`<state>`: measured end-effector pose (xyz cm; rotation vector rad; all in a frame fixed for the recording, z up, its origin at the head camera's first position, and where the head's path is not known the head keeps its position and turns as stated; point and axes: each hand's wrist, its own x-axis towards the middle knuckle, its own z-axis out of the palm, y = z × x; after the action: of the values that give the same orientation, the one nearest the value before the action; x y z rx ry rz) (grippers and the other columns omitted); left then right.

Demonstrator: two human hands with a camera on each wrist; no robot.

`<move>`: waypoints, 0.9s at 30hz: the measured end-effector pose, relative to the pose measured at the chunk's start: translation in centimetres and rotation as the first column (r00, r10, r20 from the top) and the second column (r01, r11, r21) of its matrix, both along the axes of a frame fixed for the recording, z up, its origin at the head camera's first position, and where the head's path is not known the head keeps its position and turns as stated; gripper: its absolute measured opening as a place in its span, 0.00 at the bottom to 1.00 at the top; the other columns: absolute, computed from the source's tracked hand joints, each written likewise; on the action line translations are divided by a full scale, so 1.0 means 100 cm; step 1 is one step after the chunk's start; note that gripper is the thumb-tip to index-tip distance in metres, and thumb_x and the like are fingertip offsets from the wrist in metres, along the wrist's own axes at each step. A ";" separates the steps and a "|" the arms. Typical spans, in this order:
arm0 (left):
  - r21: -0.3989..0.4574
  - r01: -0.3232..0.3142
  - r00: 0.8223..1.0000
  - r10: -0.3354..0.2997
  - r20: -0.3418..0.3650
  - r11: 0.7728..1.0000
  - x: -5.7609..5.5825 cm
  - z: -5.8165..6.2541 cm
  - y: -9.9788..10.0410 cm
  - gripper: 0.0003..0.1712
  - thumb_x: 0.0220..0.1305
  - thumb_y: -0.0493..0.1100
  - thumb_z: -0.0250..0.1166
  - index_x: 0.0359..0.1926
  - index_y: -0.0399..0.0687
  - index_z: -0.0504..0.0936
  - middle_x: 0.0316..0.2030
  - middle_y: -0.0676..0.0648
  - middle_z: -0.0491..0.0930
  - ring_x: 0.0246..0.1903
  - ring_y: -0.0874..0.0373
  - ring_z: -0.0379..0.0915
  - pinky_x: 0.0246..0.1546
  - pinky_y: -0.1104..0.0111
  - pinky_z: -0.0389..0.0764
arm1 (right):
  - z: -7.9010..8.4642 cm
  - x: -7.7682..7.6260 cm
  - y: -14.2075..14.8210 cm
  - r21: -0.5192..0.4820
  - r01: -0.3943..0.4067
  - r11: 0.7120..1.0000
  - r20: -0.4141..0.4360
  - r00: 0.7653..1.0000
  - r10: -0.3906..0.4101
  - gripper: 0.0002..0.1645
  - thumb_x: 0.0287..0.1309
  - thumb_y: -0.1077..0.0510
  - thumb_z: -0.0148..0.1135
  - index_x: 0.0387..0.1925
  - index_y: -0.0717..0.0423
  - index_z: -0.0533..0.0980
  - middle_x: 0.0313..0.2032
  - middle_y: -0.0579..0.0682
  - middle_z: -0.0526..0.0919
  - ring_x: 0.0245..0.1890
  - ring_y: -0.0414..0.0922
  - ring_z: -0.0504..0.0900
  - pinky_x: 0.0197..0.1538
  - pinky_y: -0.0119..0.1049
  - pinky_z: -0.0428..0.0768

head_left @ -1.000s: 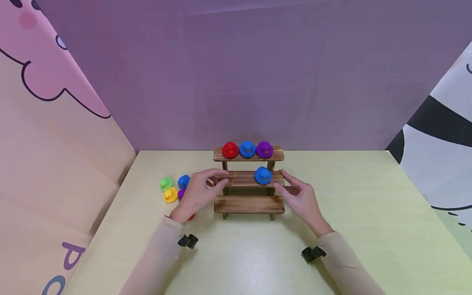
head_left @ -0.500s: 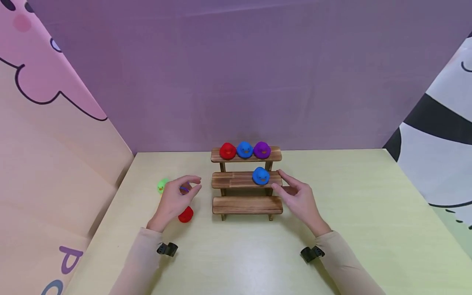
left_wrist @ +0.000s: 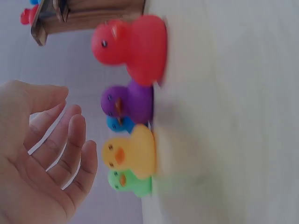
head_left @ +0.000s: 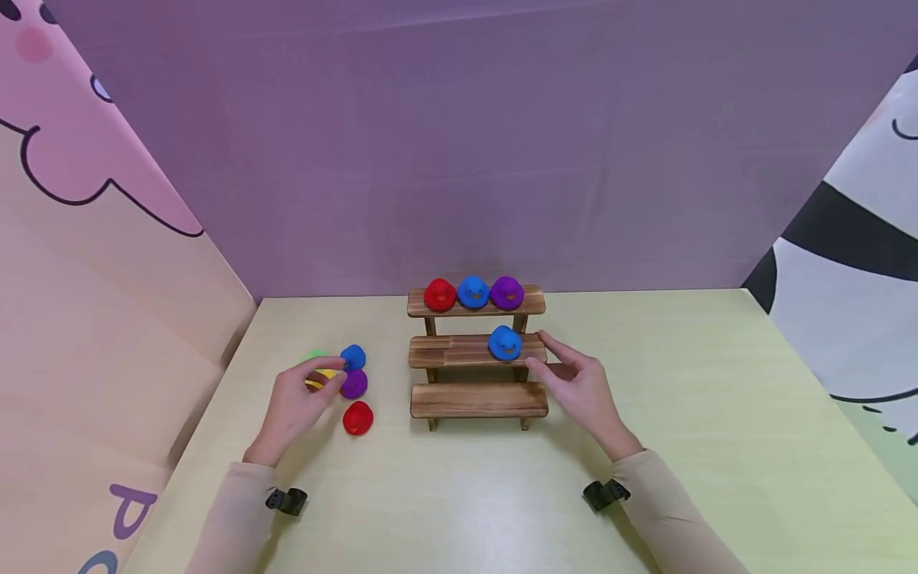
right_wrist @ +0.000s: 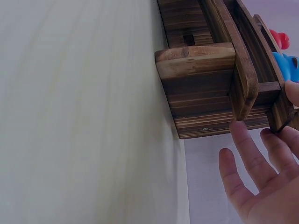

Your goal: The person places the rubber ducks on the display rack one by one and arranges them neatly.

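Observation:
My left hand (head_left: 297,402) hovers over a cluster of rubber ducks on the table at left, fingers loosely bent and nothing between them. In the left wrist view the red duck (left_wrist: 145,49), purple duck (left_wrist: 133,102), yellow duck (left_wrist: 135,151) and green duck (left_wrist: 133,182) stand just beyond the fingertips, with a blue duck (head_left: 354,357) behind. With thumb and index finger, my right hand (head_left: 584,395) holds the right end of the middle plank of a three-step wooden stand (head_left: 476,399). A blue duck (head_left: 505,343) sits on that plank, close to the thumb.
On the top plank sit a red duck (head_left: 441,295), a blue duck (head_left: 473,292) and a purple duck (head_left: 507,293) in a row. The bottom plank carries no duck. A purple backdrop (head_left: 459,143) rises behind the table (head_left: 459,494).
My left hand has moved left from the middle plank to above the duck cluster, uncovering the red, purple and blue ducks there. My right hand has stayed at the plank's end.

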<state>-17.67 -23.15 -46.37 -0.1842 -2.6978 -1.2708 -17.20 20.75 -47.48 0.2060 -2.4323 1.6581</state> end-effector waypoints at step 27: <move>-0.084 -0.046 0.986 0.059 0.156 0.995 -0.002 -0.016 -0.035 0.21 0.72 0.41 0.70 0.63 0.41 0.84 0.60 0.32 0.84 0.49 0.40 0.84 0.37 0.66 0.83 | -0.002 -0.001 0.001 -0.015 -0.012 1.000 -0.011 1.000 0.012 0.34 0.70 0.51 0.71 0.74 0.52 0.75 0.72 0.58 0.77 0.42 0.25 0.88 0.46 0.24 0.85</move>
<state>-17.88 -26.66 -47.99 -0.0215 -2.8685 -1.2115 -17.35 20.85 -47.69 0.2274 -2.4144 1.6749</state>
